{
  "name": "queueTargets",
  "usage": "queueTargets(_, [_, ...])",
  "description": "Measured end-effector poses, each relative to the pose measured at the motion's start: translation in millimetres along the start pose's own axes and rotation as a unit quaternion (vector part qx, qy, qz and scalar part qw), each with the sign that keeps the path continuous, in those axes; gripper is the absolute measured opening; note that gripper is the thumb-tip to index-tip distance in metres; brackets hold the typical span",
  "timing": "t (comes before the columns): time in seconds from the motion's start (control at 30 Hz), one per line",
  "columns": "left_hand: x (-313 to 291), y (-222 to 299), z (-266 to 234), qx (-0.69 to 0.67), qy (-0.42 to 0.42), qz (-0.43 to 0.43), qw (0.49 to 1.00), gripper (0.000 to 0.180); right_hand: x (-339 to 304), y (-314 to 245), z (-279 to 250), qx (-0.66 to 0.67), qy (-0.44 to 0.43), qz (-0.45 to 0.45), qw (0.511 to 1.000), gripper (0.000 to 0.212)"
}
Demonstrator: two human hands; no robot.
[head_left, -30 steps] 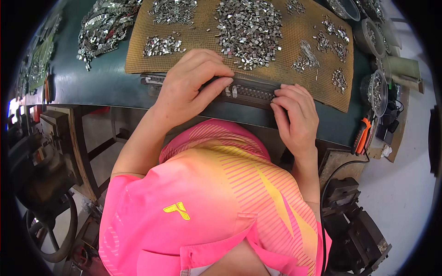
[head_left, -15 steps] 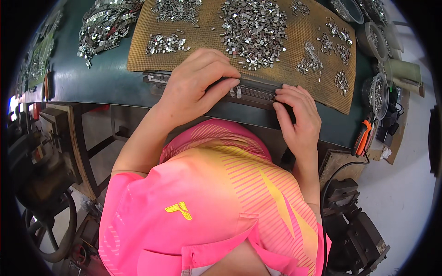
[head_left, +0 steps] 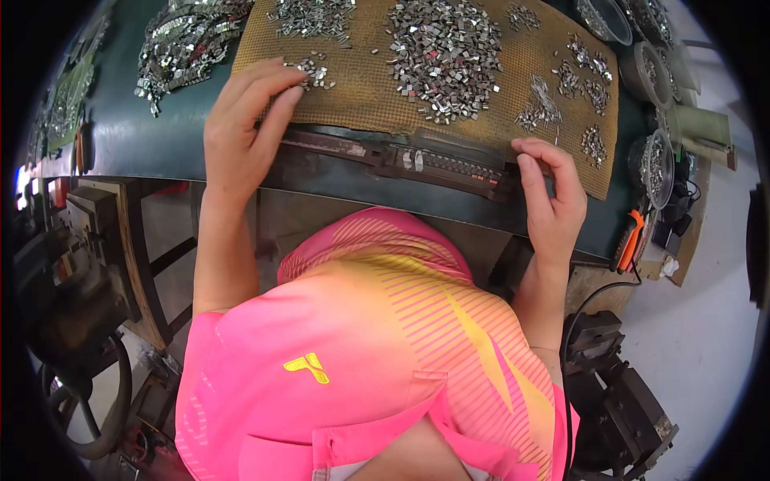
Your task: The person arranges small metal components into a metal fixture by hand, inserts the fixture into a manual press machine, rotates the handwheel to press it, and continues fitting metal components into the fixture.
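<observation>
A long dark metal jig [head_left: 385, 155] lies along the table's front edge, with a row of small slots and a few silver pieces [head_left: 413, 160] seated near its middle. My left hand [head_left: 245, 124] is past the jig's left part, fingers stretched out and thumb apart, its tips at a small pile of silver metal links [head_left: 318, 72]. It partly covers that pile. Beside the jig's right end is my right hand [head_left: 553, 184], its thumb and index finger curled with their tips close together. Anything between those tips is too small to make out.
A tan textured mat [head_left: 365, 104] bears a big heap of silver links [head_left: 445, 60], thin pins [head_left: 541, 104] and smaller piles. Finished-looking link strips [head_left: 184, 48] lie left. Clear tubs [head_left: 659, 164] and orange-handled pliers [head_left: 630, 240] stand along the right edge.
My left hand has left the jig and moved left and away from me to the small link pile. My right hand has come off the jig, slightly to the right. The jig's middle is now uncovered.
</observation>
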State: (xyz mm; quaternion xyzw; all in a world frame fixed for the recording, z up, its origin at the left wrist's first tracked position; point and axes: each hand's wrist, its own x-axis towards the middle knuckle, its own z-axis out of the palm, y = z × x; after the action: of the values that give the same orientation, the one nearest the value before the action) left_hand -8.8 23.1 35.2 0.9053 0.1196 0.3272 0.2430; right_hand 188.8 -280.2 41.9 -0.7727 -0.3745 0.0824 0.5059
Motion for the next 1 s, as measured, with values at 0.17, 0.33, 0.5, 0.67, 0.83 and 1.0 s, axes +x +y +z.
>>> queueTargets(0.17, [-16, 1, -7, 0.096, -0.043, -0.018, 0.994, 0.03, 24, -16, 10, -0.003, -0.013, -0.017, 1.0, 0.015])
queueTargets(0.33, [-23, 8, 6, 0.057, -0.086, 0.027, 0.994, 0.035, 51, -36, 32, -0.047, -0.028, -0.105, 0.993, 0.015])
queueTargets(0.5, [-35, 21, 11, 0.018, -0.084, 0.041, 0.995, 0.035, 86, -56, 60, -0.185, -0.164, -0.283, 0.927, 0.024])
queueTargets(0.67, [-38, 18, 9, -0.035, -0.068, 0.053, 0.996, 0.033, 105, -62, 92, -0.264, -0.263, -0.343, 0.862, 0.041])
queueTargets(0.83, [-32, 8, -6, -0.07, 0.011, 0.023, 0.997, 0.024, 108, -53, 109, -0.296, -0.334, -0.373, 0.814, 0.053])
queueTargets(1.0, [-35, -6, -13, -0.062, 0.03, -0.049, 0.996, 0.02, 107, -49, 90, -0.302, -0.362, -0.355, 0.807, 0.048])
